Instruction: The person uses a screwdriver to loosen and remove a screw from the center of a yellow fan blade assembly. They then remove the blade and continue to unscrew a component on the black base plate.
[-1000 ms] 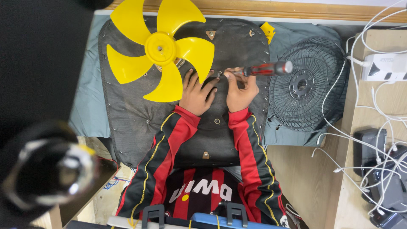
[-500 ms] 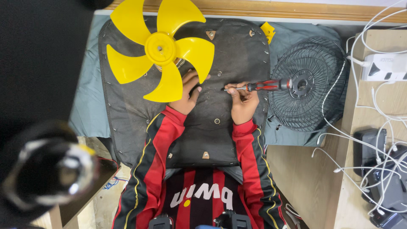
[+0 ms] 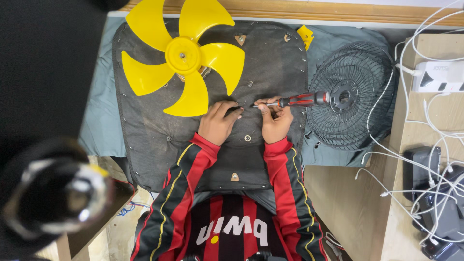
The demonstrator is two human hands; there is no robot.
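My right hand grips a screwdriver with a red and black handle, held level, its tip pointing left. My left hand pinches a small dark part at the screwdriver's tip; the part is mostly hidden by the fingers. Both hands rest on a dark padded mat on the table. Just beyond my left hand lies a yellow fan blade with several vanes.
A black wire fan grille lies to the right on a grey-green cloth. A white power strip and tangled white cables sit at the far right, with dark devices. A blurred dark object fills the lower left.
The screwdriver has swung from tilted to level, its handle end now over the grille. My hands have drawn closer together at its tip.
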